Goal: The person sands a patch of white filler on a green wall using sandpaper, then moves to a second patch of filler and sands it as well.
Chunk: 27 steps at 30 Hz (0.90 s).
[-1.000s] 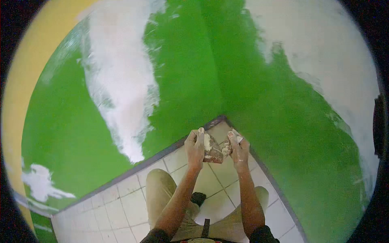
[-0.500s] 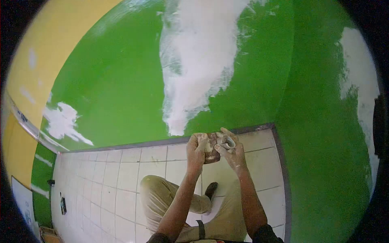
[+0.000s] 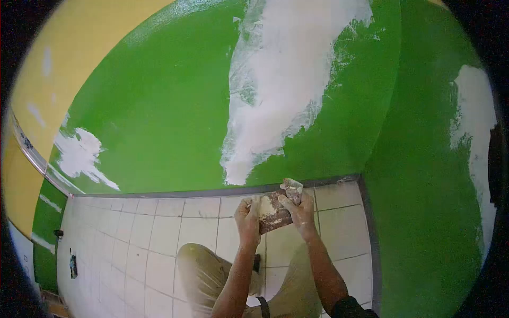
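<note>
In front of my knees, a flat brown rectangular piece [image 3: 275, 217] with white powdery smears is held between my two hands. My left hand [image 3: 247, 218] is closed on its left edge, thumb along the top. At the other side my right hand [image 3: 303, 214] is closed, its thumb lying against the piece's right edge. Above that thumb, a crumpled greyish-white piece [image 3: 292, 189] sticks up from the right fingers; whether it joins the brown one I cannot tell. White dust coats the fingers of both hands.
Ahead rises a green wall [image 3: 169, 116] with a broad white filler patch [image 3: 286, 79]. Another white patch [image 3: 82, 152] lies at its left, and one more [image 3: 474, 116] on the right wall. A dark skirting [image 3: 339, 178] borders the tiled floor [image 3: 159, 228]. A small dark object [image 3: 73, 266] lies far left.
Both hands have come slightly down, and more of the brown piece shows between them. The curled whitish part in my right hand now points upward. The view has shifted a little.
</note>
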Motion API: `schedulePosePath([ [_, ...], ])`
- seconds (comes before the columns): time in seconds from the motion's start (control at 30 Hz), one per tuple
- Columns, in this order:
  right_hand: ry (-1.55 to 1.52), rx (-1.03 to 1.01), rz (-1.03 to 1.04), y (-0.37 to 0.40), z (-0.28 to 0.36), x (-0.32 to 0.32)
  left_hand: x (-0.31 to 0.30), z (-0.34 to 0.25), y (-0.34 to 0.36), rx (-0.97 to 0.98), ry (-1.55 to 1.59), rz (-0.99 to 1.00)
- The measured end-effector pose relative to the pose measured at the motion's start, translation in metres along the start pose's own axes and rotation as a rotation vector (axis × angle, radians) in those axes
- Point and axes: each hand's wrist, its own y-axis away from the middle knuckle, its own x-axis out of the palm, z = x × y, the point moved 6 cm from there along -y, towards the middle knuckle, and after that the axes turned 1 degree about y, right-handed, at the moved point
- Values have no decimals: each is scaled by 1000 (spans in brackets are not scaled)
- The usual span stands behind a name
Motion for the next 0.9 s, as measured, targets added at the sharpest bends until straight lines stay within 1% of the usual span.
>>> schedulePosePath([
  [0.03, 9, -13, 1, -2, -2, -2, 3, -2, -1, 6, 12, 9],
  [0.1, -49, -71, -29, -3, -11, -7, 7, -2, 0, -75, 62, 84],
  [0.13, 199, 1, -42, -8, -14, -16, 10, -1, 0, -51, 27, 126],
  [0.17, 198, -6, -50, -10, -16, -20, 14, 2, -1, -50, 25, 136],
  [0.23, 94, -128, -104, -13, -4, -27, 29, 1, -1, 0, -63, 251],
  [0.27, 230, -134, -122, -14, 5, -29, 33, 3, -4, -56, -47, 320],
  [0.37, 289, -198, -129, -22, 23, -27, 37, 7, -20, -54, -65, 330],
  [0.4, 295, -204, -138, -27, 19, -34, 38, 7, -25, -56, -61, 342],
  [0.47, 380, -102, -206, -46, -10, -63, 35, -2, -41, 33, -21, 218],
  [0.5, 385, -114, -213, -55, -19, -73, 40, -5, -47, 37, -13, 230],
  [0.57, 452, -190, -160, -62, -39, -88, 44, -18, -56, 29, 98, 186],
  [0.6, 1001, -255, -119, -59, -61, -103, 46, -21, -63, 7, 134, 263],
  [0.63, 1549, -309, -76, -54, -98, -125, 50, -26, -67, 13, 135, 277],
  [0.67, 1080, -268, -142, -52, -151, -166, 56, -32, -69, -2, 133, 311],
  [0.7, 613, -228, -191, -55, -190, -197, 64, -35, -75, -17, 135, 345],
  [0.77, 1037, 183, -301, -34, -184, -220, 69, -32, -92, -6, 131, 393],
  [0.8, 1041, 191, -300, -33, -199, -232, 70, -29, -97, -6, 121, 422],
  [0.83, 1146, 118, -338, -33, -235, -264, 73, -26, -104, -18, 123, 411],
  [0.87, 1250, 49, -367, -28, -255, -281, 79, -26, -109, -14, 95, 448],
  [0.9, 1252, 84, -345, -21, -250, -279, 82, -25, -110, -22, 60, 478],
])
